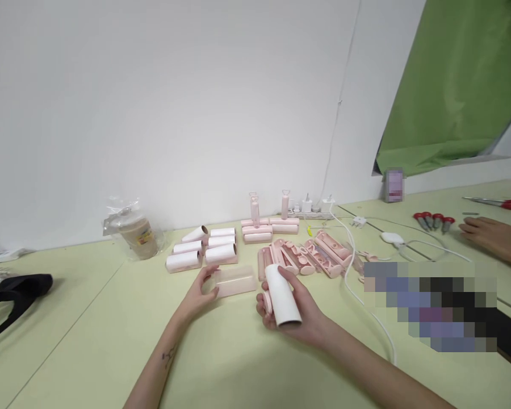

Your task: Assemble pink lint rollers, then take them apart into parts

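Note:
My right hand [300,312] is wrapped round a white lint roller refill [283,298], tilted with its hollow end toward me. A small pink plastic part [267,302] shows between its fingers. On the table, my left hand [201,292] has thumb and fingers around the left end of a clear plastic case [236,282]. Behind it several white rolls [220,254] rest in similar cases. Pink plastic roller parts [302,258] lie in a heap just beyond my right hand. Pink lint rollers [258,234] are stacked near the wall, with a few standing upright.
A bagged drink cup [139,236] stands at the left, with a black strap-like item [21,292] nearer. A white cable [366,304] runs from the power strip [313,215] across the table. At right are red-handled tools [434,220], another person's hand [489,236] and a blurred-out phone-like object [443,312].

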`<state>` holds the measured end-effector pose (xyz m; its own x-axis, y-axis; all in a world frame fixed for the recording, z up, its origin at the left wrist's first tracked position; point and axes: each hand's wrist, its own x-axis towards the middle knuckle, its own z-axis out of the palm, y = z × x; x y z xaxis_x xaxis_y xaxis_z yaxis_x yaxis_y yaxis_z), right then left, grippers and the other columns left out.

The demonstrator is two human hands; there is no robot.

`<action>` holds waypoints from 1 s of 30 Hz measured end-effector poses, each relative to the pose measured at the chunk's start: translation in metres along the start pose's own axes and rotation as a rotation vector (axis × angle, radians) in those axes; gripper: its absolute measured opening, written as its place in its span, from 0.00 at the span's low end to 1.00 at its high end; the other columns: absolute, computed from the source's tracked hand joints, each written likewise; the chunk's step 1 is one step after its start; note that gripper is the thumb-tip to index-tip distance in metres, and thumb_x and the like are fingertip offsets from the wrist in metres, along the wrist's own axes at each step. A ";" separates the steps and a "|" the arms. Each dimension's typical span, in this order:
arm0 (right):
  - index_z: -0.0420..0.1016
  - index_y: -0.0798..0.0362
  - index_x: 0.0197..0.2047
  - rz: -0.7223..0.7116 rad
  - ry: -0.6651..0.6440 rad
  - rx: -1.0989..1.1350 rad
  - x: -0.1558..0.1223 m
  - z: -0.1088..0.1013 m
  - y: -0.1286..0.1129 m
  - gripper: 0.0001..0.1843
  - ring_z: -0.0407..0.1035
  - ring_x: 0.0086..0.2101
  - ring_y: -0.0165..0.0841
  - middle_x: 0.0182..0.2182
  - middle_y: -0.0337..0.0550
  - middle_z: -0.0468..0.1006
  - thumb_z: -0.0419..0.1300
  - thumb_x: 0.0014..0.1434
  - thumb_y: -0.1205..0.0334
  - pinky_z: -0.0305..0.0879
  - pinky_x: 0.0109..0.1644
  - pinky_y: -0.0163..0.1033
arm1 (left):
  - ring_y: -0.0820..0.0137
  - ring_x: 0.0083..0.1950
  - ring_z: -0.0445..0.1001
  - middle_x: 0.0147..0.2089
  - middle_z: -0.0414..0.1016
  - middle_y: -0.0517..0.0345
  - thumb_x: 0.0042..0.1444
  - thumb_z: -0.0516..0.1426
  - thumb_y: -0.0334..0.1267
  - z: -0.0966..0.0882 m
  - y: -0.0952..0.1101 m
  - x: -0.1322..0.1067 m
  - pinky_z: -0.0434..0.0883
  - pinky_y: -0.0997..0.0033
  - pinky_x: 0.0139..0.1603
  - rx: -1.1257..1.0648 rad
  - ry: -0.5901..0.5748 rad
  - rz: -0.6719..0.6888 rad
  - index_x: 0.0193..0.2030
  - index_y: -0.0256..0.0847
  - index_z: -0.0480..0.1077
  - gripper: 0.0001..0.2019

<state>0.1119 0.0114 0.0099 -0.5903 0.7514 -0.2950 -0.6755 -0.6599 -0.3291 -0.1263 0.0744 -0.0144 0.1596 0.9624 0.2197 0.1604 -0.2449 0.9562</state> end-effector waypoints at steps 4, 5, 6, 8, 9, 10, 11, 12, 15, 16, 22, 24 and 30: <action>0.67 0.55 0.28 0.059 0.072 -0.150 -0.003 0.006 0.019 0.23 0.65 0.25 0.29 0.21 0.38 0.68 0.54 0.49 0.40 0.58 0.25 0.32 | 0.58 0.57 0.57 0.51 0.66 0.51 0.46 0.56 0.50 0.018 0.021 -0.006 0.50 0.61 0.58 0.031 0.021 0.102 0.44 0.43 0.67 0.20; 0.67 0.55 0.28 0.044 0.110 -0.222 -0.003 0.007 0.025 0.24 0.64 0.23 0.28 0.21 0.37 0.67 0.54 0.49 0.40 0.58 0.24 0.32 | 0.58 0.54 0.61 0.48 0.68 0.50 0.49 0.53 0.52 0.027 0.028 -0.010 0.54 0.61 0.57 0.010 -0.032 0.108 0.44 0.42 0.67 0.20; 0.67 0.55 0.28 0.018 0.157 -0.289 -0.004 0.009 0.030 0.24 0.63 0.22 0.27 0.20 0.37 0.67 0.53 0.49 0.39 0.57 0.24 0.31 | 0.59 0.50 0.65 0.45 0.70 0.50 0.50 0.51 0.54 0.038 0.035 -0.015 0.58 0.61 0.53 -0.019 -0.112 0.103 0.44 0.41 0.67 0.21; 0.68 0.55 0.28 -0.043 0.224 -0.386 -0.004 0.010 0.038 0.24 0.62 0.21 0.27 0.19 0.36 0.67 0.53 0.49 0.39 0.56 0.23 0.30 | 0.60 0.47 0.67 0.43 0.70 0.50 0.51 0.50 0.54 0.059 0.047 -0.027 0.62 0.62 0.49 -0.167 -0.323 0.011 0.51 0.41 0.62 0.24; 0.68 0.54 0.29 -0.067 0.237 -0.416 -0.004 0.010 0.039 0.24 0.61 0.21 0.27 0.18 0.35 0.66 0.52 0.50 0.39 0.56 0.23 0.30 | 0.62 0.46 0.68 0.43 0.70 0.52 0.51 0.53 0.51 0.068 0.051 -0.032 0.64 0.64 0.46 -0.212 -0.364 -0.054 0.53 0.43 0.60 0.24; 0.69 0.54 0.30 -0.091 0.230 -0.440 -0.003 0.009 0.040 0.24 0.61 0.20 0.27 0.17 0.35 0.66 0.51 0.51 0.39 0.55 0.22 0.30 | 0.63 0.45 0.68 0.43 0.69 0.53 0.50 0.55 0.49 0.075 0.055 -0.037 0.64 0.65 0.45 -0.267 -0.373 -0.104 0.54 0.45 0.58 0.25; 0.70 0.54 0.31 -0.133 0.214 -0.462 -0.002 0.007 0.038 0.23 0.60 0.20 0.27 0.17 0.34 0.66 0.50 0.52 0.40 0.55 0.22 0.30 | 0.63 0.45 0.68 0.42 0.68 0.54 0.48 0.58 0.46 0.079 0.058 -0.040 0.65 0.67 0.44 -0.317 -0.343 -0.130 0.54 0.46 0.58 0.26; 0.70 0.54 0.31 -0.192 0.204 -0.484 0.000 0.005 0.035 0.22 0.60 0.20 0.27 0.16 0.34 0.65 0.50 0.53 0.42 0.55 0.22 0.30 | 0.63 0.45 0.67 0.42 0.68 0.55 0.46 0.60 0.43 0.081 0.060 -0.042 0.65 0.67 0.44 -0.371 -0.293 -0.133 0.53 0.47 0.58 0.27; 0.70 0.53 0.36 -0.414 0.225 -0.532 0.005 -0.002 0.019 0.15 0.60 0.21 0.27 0.17 0.32 0.65 0.53 0.52 0.50 0.57 0.25 0.31 | 0.62 0.46 0.68 0.42 0.67 0.56 0.42 0.63 0.40 0.078 0.065 -0.043 0.66 0.65 0.44 -0.551 -0.164 -0.100 0.54 0.49 0.56 0.31; 0.69 0.52 0.39 -0.490 0.238 -0.555 0.006 -0.003 0.012 0.15 0.62 0.22 0.28 0.20 0.33 0.67 0.56 0.51 0.53 0.58 0.27 0.31 | 0.61 0.44 0.69 0.41 0.67 0.56 0.41 0.63 0.39 0.077 0.066 -0.043 0.66 0.65 0.43 -0.596 -0.161 -0.118 0.54 0.50 0.55 0.32; 0.68 0.52 0.41 -0.811 0.326 -0.912 0.002 0.003 -0.006 0.21 0.67 0.36 0.35 0.34 0.41 0.74 0.65 0.43 0.55 0.63 0.37 0.36 | 0.67 0.35 0.72 0.43 0.65 0.55 0.43 0.62 0.38 0.087 0.060 -0.048 0.68 0.65 0.36 -0.666 -0.371 -0.369 0.54 0.50 0.52 0.32; 0.69 0.52 0.39 -0.809 0.325 -0.971 0.000 0.004 -0.004 0.18 0.67 0.33 0.34 0.31 0.41 0.73 0.63 0.46 0.52 0.63 0.34 0.35 | 0.68 0.34 0.72 0.43 0.65 0.55 0.44 0.62 0.38 0.092 0.056 -0.052 0.67 0.66 0.36 -0.656 -0.418 -0.401 0.56 0.50 0.49 0.34; 0.68 0.49 0.41 -0.766 0.305 -0.934 -0.002 0.005 0.002 0.16 0.66 0.30 0.32 0.29 0.38 0.72 0.58 0.51 0.50 0.63 0.29 0.33 | 0.70 0.35 0.70 0.43 0.65 0.57 0.44 0.62 0.37 0.097 0.055 -0.055 0.66 0.69 0.37 -0.579 -0.448 -0.387 0.56 0.49 0.48 0.35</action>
<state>0.1098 0.0084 0.0147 0.0270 0.9947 0.0990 -0.1545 0.1020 -0.9827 -0.0314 -0.0033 0.0069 0.5885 0.7986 -0.1260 -0.2237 0.3106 0.9238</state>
